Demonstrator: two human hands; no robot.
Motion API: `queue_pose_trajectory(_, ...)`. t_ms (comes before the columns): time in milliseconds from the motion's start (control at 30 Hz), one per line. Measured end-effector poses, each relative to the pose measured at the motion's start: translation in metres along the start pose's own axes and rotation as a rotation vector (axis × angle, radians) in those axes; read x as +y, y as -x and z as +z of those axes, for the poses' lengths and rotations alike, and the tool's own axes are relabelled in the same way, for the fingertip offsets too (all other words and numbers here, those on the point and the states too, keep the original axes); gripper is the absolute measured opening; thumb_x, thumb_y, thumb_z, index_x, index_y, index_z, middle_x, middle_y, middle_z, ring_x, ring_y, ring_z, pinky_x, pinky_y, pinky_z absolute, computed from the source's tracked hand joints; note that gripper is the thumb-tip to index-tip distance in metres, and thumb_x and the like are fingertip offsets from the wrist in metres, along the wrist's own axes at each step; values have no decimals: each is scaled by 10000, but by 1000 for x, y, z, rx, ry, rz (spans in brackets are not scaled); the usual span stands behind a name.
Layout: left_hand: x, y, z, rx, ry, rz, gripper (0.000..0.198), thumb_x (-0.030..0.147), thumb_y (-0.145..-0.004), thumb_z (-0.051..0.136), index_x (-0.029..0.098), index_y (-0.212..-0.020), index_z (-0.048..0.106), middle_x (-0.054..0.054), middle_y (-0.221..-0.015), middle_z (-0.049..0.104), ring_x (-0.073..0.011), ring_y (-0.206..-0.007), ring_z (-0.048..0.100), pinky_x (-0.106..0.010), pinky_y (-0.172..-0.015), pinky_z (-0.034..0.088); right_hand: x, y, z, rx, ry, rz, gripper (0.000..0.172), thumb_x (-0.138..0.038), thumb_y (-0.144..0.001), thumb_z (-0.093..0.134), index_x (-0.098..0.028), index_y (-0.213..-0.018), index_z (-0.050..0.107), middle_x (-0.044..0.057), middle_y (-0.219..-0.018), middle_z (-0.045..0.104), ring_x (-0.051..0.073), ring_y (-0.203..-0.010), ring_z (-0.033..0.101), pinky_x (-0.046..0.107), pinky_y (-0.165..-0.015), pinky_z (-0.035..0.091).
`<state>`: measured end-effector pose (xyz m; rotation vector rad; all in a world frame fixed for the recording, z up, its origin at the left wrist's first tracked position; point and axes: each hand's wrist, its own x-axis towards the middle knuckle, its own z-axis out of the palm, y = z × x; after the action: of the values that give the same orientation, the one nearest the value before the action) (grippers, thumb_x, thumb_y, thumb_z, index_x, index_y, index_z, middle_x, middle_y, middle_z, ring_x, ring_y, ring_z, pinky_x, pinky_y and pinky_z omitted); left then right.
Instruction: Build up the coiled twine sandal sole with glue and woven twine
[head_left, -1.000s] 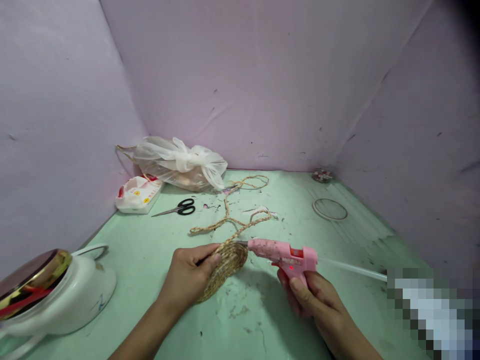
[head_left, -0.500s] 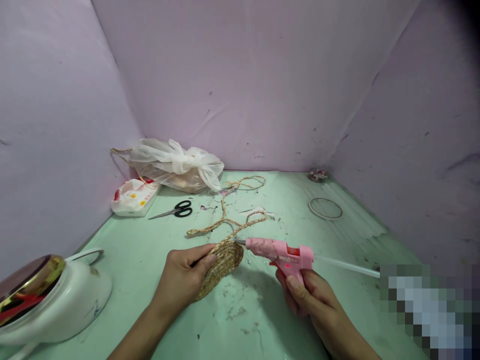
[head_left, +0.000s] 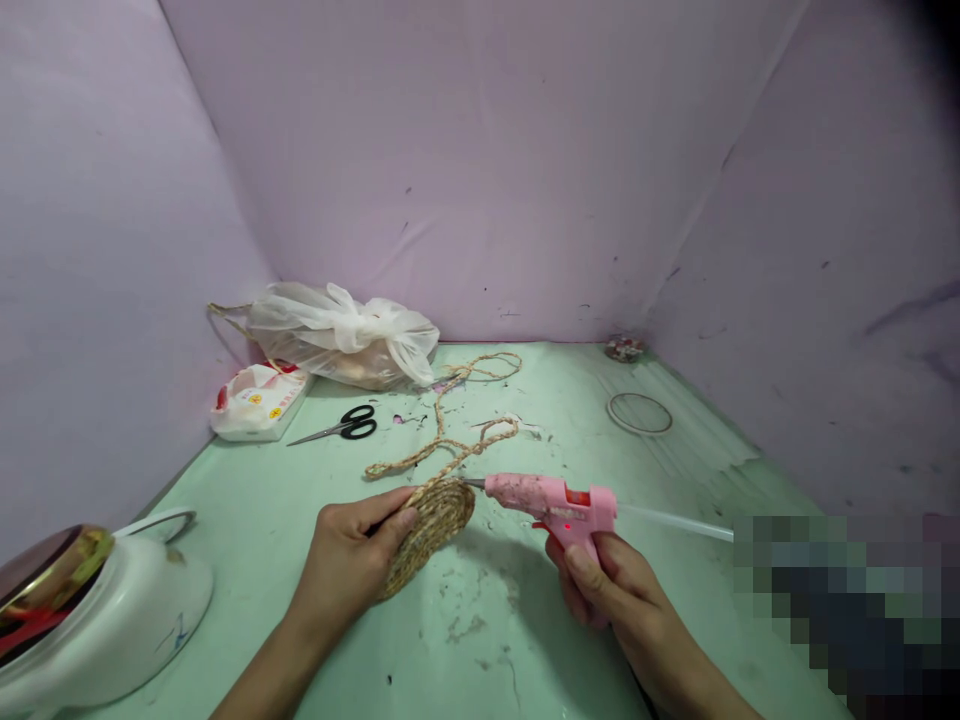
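My left hand [head_left: 358,545] is closed on a coiled straw-rope piece [head_left: 439,520], flat and tilted up off the table, its thumb lying across the near face. From the top edge of the coil a loose braided rope [head_left: 439,425] runs away over the table in loops. In my right hand [head_left: 611,580] is a pink glue gun [head_left: 555,500] with a lit red light, gripped by its handle. Its metal nozzle meets the coil's upper edge beside the rope; whether glue is coming out is too small to tell. A clear glue stick [head_left: 675,520] sticks out of the back.
Black-handled scissors [head_left: 352,424] lie at left, near a white packet [head_left: 259,405] and a knotted plastic bag [head_left: 345,335]. A white container [head_left: 150,610] stands front left. A thin ring [head_left: 640,414] and a small roll [head_left: 625,348] lie at right. Walls enclose the green table [head_left: 480,650].
The whole view has shifted slightly, so things appear a little further left. Both hands keep their grips, and the nozzle stays at the coil's upper edge.
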<state>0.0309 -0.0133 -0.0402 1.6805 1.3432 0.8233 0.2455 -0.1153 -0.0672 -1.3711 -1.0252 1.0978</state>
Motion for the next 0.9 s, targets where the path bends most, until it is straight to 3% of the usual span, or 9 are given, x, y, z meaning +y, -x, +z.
queue_pose_trajectory(367, 2, -1, -1, 37, 130, -86, 212, 262, -601, 700, 216, -803, 750, -14, -845, 737, -239, -801, 661, -247, -680, 509, -1, 0, 0, 22, -37, 43, 406, -568, -756, 492, -194, -604, 455, -24, -485, 439, 115, -466, 359, 242, -444, 244)
queue_pose_trajectory(567, 3, -5, -1, 33, 453, -272, 341, 290, -513, 774, 140, -817, 737, -48, -761, 737, -207, -691, 648, -253, -603, 504, -1, -6, -4, 19, -181, 110, 409, -560, -762, 486, -156, -754, 553, -37, -426, 452, 93, -398, 329, 225, -417, 221)
queue_pose_trajectory(667, 4, -5, 1, 12, 661, -377, 339, 256, -519, 779, 110, -818, 714, -41, -667, 715, -166, -595, 634, -242, -569, 495, -3, -15, -7, 77, -306, 157, 372, -523, -772, 499, -156, -793, 559, -21, -477, 511, 94, -387, 403, 217, -404, 273)
queue_pose_trajectory(800, 2, -3, 7, -6, 824, -432, 256, 198, -502, 777, 99, -714, 673, -30, -576, 674, -143, -512, 608, -239, -521, 480, -6, -36, -11, 213, -456, 350, 294, -429, -754, 560, -157, -645, 552, -1, -517, 520, 114, -423, 504, 222, -394, 382)
queue_pose_trajectory(900, 0, -2, 10, -23, 864, -431, 239, 203, -509, 773, 100, -684, 646, -26, -570, 659, -127, -495, 586, -234, -514, 469, -12, -54, -15, 178, -397, 417, 263, -359, -761, 571, -169, -580, 557, 10, -503, 522, 124, -457, 530, 238, -434, 460)
